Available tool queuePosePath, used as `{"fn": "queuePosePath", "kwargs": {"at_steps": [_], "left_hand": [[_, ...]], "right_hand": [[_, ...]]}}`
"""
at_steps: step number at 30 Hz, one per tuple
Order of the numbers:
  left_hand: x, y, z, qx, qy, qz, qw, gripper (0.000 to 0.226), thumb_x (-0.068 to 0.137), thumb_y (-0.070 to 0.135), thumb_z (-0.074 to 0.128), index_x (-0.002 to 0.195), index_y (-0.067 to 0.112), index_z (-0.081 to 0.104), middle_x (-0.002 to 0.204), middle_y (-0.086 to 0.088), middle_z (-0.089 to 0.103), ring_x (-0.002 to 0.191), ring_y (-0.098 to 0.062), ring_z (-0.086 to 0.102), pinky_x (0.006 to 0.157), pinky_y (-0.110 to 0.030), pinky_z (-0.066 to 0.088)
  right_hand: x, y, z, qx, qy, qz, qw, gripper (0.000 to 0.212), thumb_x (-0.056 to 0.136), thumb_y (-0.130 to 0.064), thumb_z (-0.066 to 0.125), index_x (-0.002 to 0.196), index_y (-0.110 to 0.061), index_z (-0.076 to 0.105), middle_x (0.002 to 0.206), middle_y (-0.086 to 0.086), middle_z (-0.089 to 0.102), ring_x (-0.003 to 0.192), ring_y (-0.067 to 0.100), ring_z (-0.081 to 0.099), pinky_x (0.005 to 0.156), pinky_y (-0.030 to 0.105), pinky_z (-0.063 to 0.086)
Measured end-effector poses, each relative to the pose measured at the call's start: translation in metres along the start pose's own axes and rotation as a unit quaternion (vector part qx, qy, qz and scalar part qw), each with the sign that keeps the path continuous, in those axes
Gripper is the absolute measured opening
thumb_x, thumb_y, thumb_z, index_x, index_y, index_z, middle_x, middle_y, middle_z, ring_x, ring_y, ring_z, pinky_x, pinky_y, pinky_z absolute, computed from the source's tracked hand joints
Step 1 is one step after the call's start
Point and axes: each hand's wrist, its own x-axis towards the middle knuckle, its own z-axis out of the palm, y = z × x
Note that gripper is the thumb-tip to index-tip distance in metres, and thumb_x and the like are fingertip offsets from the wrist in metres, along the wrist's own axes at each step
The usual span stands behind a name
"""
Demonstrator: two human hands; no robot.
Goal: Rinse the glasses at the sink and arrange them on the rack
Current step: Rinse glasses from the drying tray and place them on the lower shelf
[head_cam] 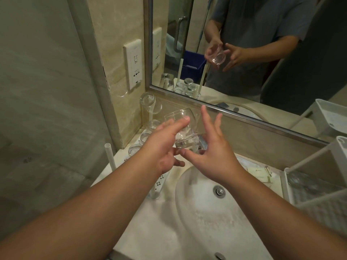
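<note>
A clear round glass (183, 128) is held tilted above the back edge of the white sink (197, 212). My left hand (165, 145) grips it from the left, thumb over its side and fingers under its base. My right hand (212, 147) is beside it on the right with fingers spread and straight, its thumb touching the glass's base. A white rack (159, 182) stands at the left of the counter, with several clear glasses (148, 132) upside down on it.
A wall mirror (244, 53) runs along the back and reflects the person and the glass. White wire baskets (315, 188) stand at the right. Small sachets (261, 173) lie on the counter behind the sink. A socket plate (133, 64) is on the left wall.
</note>
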Motion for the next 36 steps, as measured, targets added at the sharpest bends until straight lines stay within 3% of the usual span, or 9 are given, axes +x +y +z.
{"fn": "queuePosePath", "kwargs": {"at_steps": [3, 5, 8, 11, 15, 18, 23, 29, 36], "left_hand": [[0.0, -0.006, 0.003, 0.018, 0.009, 0.033, 0.999, 0.083, 0.066, 0.04, 0.087, 0.138, 0.039, 0.047, 0.119, 0.014, 0.062, 0.114, -0.037, 0.056, 0.083, -0.058, 0.045], [0.003, -0.012, 0.005, 0.033, 0.009, 0.061, 0.998, 0.078, 0.071, 0.032, 0.087, 0.137, 0.038, 0.048, 0.128, 0.01, 0.064, 0.12, -0.03, 0.059, 0.076, -0.048, 0.045], [0.003, -0.018, 0.01, 0.033, 0.003, 0.1, 0.994, 0.074, 0.074, 0.019, 0.086, 0.136, 0.036, 0.05, 0.13, 0.012, 0.062, 0.11, -0.012, 0.065, 0.07, -0.041, 0.052], [0.004, -0.023, 0.014, 0.038, -0.005, 0.136, 0.99, 0.074, 0.074, 0.009, 0.085, 0.136, 0.032, 0.051, 0.129, 0.01, 0.063, 0.108, -0.017, 0.068, 0.056, -0.03, 0.051], [0.006, -0.031, 0.019, 0.061, -0.022, 0.172, 0.983, 0.079, 0.074, -0.003, 0.082, 0.138, 0.028, 0.049, 0.131, 0.007, 0.06, 0.104, -0.011, 0.07, 0.068, -0.028, 0.056], [0.007, -0.037, 0.025, 0.07, -0.054, 0.174, 0.981, 0.076, 0.073, -0.006, 0.081, 0.134, 0.028, 0.05, 0.125, 0.012, 0.062, 0.093, -0.002, 0.071, 0.061, -0.018, 0.054], [0.009, -0.052, 0.04, 0.122, -0.085, 0.167, 0.975, 0.074, 0.073, -0.001, 0.083, 0.132, 0.031, 0.05, 0.119, 0.017, 0.064, 0.086, 0.008, 0.067, 0.055, -0.007, 0.046], [0.012, -0.078, 0.072, 0.159, -0.13, 0.14, 0.969, 0.072, 0.074, -0.002, 0.082, 0.13, 0.031, 0.051, 0.132, 0.009, 0.059, 0.108, -0.008, 0.063, 0.055, -0.007, 0.046], [0.011, -0.116, 0.125, 0.211, -0.177, 0.112, 0.955, 0.071, 0.073, -0.002, 0.083, 0.128, 0.03, 0.051, 0.129, 0.009, 0.061, 0.093, -0.007, 0.068, 0.064, -0.021, 0.05]], "right_hand": [[0.0, 0.011, 0.001, 0.011, -0.011, 0.028, 0.999, 0.121, 0.066, -0.053, 0.083, 0.135, -0.073, -0.015, 0.159, 0.002, -0.029, 0.145, 0.033, 0.029, 0.11, 0.048, 0.038], [0.001, 0.018, 0.001, 0.022, -0.024, 0.033, 0.999, 0.126, 0.066, -0.05, 0.085, 0.136, -0.071, -0.018, 0.161, 0.001, -0.025, 0.149, 0.027, 0.02, 0.114, 0.04, 0.028], [0.001, 0.026, 0.001, 0.038, -0.043, 0.014, 0.998, 0.122, 0.068, -0.05, 0.083, 0.143, -0.062, -0.013, 0.165, -0.01, 0.006, 0.149, 0.012, 0.019, 0.117, 0.037, 0.027], [0.0, 0.032, 0.001, 0.076, -0.016, 0.015, 0.997, 0.112, 0.072, -0.04, 0.084, 0.148, -0.055, 0.004, 0.152, -0.026, 0.032, 0.133, -0.006, 0.04, 0.101, 0.02, 0.039], [-0.003, 0.035, -0.003, 0.103, 0.044, 0.026, 0.993, 0.095, 0.07, -0.037, 0.084, 0.144, -0.051, 0.026, 0.129, -0.029, 0.053, 0.107, -0.023, 0.049, 0.078, 0.003, 0.04], [-0.007, 0.04, -0.008, 0.112, 0.076, 0.03, 0.99, 0.086, 0.07, -0.031, 0.084, 0.141, -0.044, 0.036, 0.119, -0.032, 0.057, 0.103, -0.016, 0.055, 0.072, 0.002, 0.043], [-0.022, 0.058, -0.015, 0.098, 0.114, 0.055, 0.987, 0.087, 0.069, -0.022, 0.082, 0.14, -0.044, 0.037, 0.117, -0.029, 0.059, 0.104, -0.009, 0.057, 0.082, 0.013, 0.049], [-0.051, 0.091, -0.034, 0.102, 0.135, 0.094, 0.981, 0.091, 0.068, -0.026, 0.078, 0.145, -0.041, 0.033, 0.124, -0.029, 0.056, 0.108, -0.008, 0.056, 0.085, 0.011, 0.046], [-0.095, 0.135, -0.071, 0.106, 0.161, 0.136, 0.972, 0.092, 0.072, -0.021, 0.081, 0.148, -0.039, 0.032, 0.132, -0.025, 0.054, 0.102, -0.014, 0.057, 0.076, 0.003, 0.044]]}}
